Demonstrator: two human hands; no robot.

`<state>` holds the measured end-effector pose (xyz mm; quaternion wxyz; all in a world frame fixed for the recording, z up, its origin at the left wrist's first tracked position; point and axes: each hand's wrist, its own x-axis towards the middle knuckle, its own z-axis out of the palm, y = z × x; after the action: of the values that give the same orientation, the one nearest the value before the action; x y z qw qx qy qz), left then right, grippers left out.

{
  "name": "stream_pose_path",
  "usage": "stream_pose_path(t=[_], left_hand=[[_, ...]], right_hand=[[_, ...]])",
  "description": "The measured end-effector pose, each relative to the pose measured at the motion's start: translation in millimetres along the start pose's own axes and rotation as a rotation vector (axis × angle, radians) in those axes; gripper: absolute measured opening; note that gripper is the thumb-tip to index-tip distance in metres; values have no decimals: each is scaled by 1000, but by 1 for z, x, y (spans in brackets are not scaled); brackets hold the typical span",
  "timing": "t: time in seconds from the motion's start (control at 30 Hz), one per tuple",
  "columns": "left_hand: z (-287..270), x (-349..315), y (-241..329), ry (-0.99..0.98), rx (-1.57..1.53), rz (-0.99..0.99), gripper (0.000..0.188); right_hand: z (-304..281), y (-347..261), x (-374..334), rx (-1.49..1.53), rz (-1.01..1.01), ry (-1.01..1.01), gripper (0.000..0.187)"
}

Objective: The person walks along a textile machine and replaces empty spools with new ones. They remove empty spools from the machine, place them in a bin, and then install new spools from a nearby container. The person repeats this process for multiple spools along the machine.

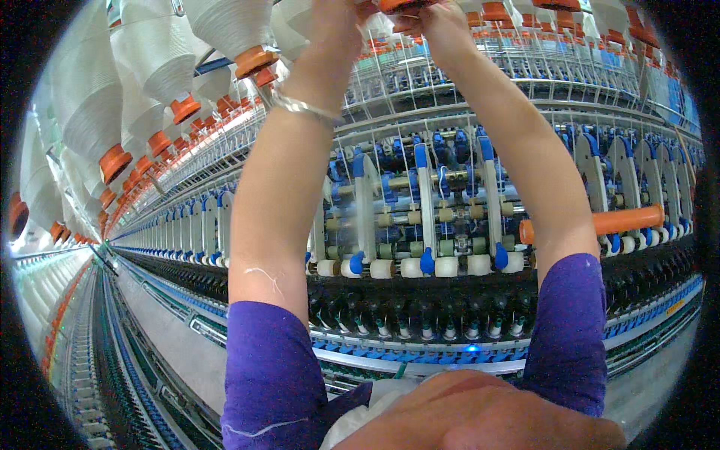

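Both of my arms reach up to the top edge. My right hand (448, 34) is closed at the orange lower end of a bobbin (405, 4), most of which lies outside the picture. Close by on its left is my left hand (337, 22); the top edge cuts it off and its fingers cannot be made out. A twisted white yarn loop (304, 107) circles my left wrist, and a loose thread (264, 276) clings near that elbow. Behind my right forearm an orange tube (630, 220) lies across the machine front.
Large white yarn bobbins (161, 56) with orange ends hang in rows at upper left. Ahead runs a long spinning frame with white rollers (414, 268), blue-tipped arms (421, 176) and dark spindles (427, 319) below. A grey aisle floor (176, 315) stretches away at left.
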<state>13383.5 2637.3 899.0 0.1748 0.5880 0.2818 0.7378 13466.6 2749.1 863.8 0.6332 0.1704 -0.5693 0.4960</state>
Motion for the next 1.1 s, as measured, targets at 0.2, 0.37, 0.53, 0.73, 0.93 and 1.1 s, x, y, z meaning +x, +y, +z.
stream_pose_path(t=[0.2,0.37,0.53,0.73,0.93,1.1], left_hand=[[9,-41,18,-401,-262,34,50],[12,-40,32,-518,301,176,40],[14,-19,-14,31,1161,1160,42],[-2,-48,-94,-123,1133,820,46],[-28,-79,-106,-171,1086,560,49],[-24,-103,-108,-226,915,478,52]], right_hand=[[-9,30,76,140,-48,-45,35],[-17,59,105,-61,-5,30,34],[-51,88,89,-412,96,1,33],[-119,126,58,-854,226,-69,31],[-137,126,4,-1143,288,-150,30],[-102,112,-43,-1398,353,-199,29]])
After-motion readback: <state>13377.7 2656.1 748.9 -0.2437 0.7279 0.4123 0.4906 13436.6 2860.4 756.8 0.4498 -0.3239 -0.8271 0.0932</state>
